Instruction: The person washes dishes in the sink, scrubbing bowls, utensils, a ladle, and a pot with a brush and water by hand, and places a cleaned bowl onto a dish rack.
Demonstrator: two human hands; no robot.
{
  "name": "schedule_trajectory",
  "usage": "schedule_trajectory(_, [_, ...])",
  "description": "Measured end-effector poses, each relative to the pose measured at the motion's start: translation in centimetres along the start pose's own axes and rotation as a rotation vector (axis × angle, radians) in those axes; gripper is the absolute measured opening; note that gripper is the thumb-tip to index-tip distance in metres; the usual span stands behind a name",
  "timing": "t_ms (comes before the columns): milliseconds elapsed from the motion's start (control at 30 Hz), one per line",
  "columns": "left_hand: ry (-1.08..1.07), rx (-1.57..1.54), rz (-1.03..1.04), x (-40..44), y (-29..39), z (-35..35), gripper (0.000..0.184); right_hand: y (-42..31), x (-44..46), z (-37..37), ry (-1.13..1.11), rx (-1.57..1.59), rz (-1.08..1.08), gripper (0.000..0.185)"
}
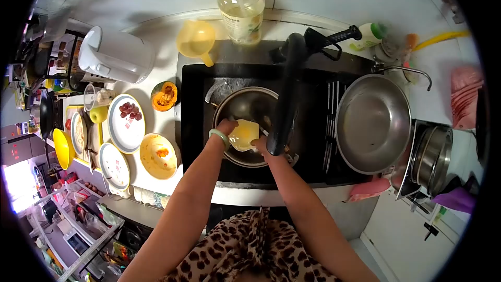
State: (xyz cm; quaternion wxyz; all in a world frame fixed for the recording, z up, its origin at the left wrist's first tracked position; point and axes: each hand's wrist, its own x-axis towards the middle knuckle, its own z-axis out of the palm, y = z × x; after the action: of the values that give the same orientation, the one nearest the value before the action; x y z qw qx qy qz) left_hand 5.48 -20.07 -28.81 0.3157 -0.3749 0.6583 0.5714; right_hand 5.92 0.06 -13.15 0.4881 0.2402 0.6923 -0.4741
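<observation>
Over a steel pot (pixel 251 94) in the black sink (pixel 203 172), I hold a small pale-yellow bowl (pixel 243 134) with both hands. My left hand (pixel 226 127), with a pale green bangle at its wrist, is closed on the bowl's left edge. The fingers of my right hand (pixel 260 145) grip its lower right edge. A black faucet (pixel 288 94) hangs just right of the bowl and covers part of that hand and the pot's right side. What lies inside the pot is hard to make out.
A large steel pan (pixel 373 124) stands right of the sink on a rack. To the left are a cut pumpkin (pixel 164 96), a plate of grapes (pixel 126 134) and a cream bowl (pixel 151 164). Behind stand a soap bottle (pixel 241 16) and a yellow funnel (pixel 195 40).
</observation>
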Motion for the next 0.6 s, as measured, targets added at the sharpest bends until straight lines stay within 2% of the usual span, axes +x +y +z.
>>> schedule_trajectory(33, [-0.021, 0.019, -0.01, -0.6, 0.5, -0.1, 0.043, -0.4, -0.2, 0.1, 0.02, 0.031, -0.003, 0.048])
schedule_trajectory(100, [-0.06, 0.052, -0.032, -2.3, 2.2, 0.1, 0.041, 6.2, 7.8, 1.5, 0.041, -0.068, 0.091, 0.043])
schedule_trajectory(133, [-0.081, 0.042, -0.064, -3.2, 3.1, 0.2, 0.039, 7.6, 9.2, 1.8, 0.111, -0.091, -0.021, 0.039])
schedule_trajectory(200, [-0.108, 0.033, 0.027, -2.7, 1.9, 0.2, 0.038, 8.4, 9.3, 2.0, -0.033, 0.098, -0.1, 0.038])
schedule_trajectory(233, [-0.126, 0.028, 0.077, -4.3, 3.6, 0.4, 0.038, 9.3, 10.0, 1.8, -0.1, 0.192, -0.142, 0.037])
schedule_trajectory(267, [-0.089, -0.022, -0.059, -6.1, 5.1, 0.8, 0.037, 10.1, 10.9, 1.6, 0.047, -0.182, -0.284, 0.037])
schedule_trajectory(333, [-0.117, -0.04, 0.002, -4.7, 3.4, 0.7, 0.037, 5.3, 4.4, 1.7, 0.064, 0.086, -0.22, 0.038])
schedule_trajectory(400, [-0.107, -0.043, 0.057, -1.1, -0.3, 0.4, 0.038, 7.8, 8.7, 2.3, 0.08, -0.133, -0.125, 0.038])
schedule_trajectory(433, [-0.09, -0.039, 0.082, 1.9, -3.1, 0.7, 0.038, 6.8, 7.1, 2.5, 0.121, -0.061, -0.166, 0.037])
schedule_trajectory(533, [-0.015, 0.001, 0.044, 1.1, -2.9, 1.2, 0.038, 2.2, -0.1, 2.5, 0.239, -0.013, -0.244, 0.034])
schedule_trajectory(600, [0.047, 0.026, 0.043, -0.2, -2.1, 1.4, 0.037, 1.0, -0.9, 2.4, 0.291, -0.141, -0.256, 0.034])
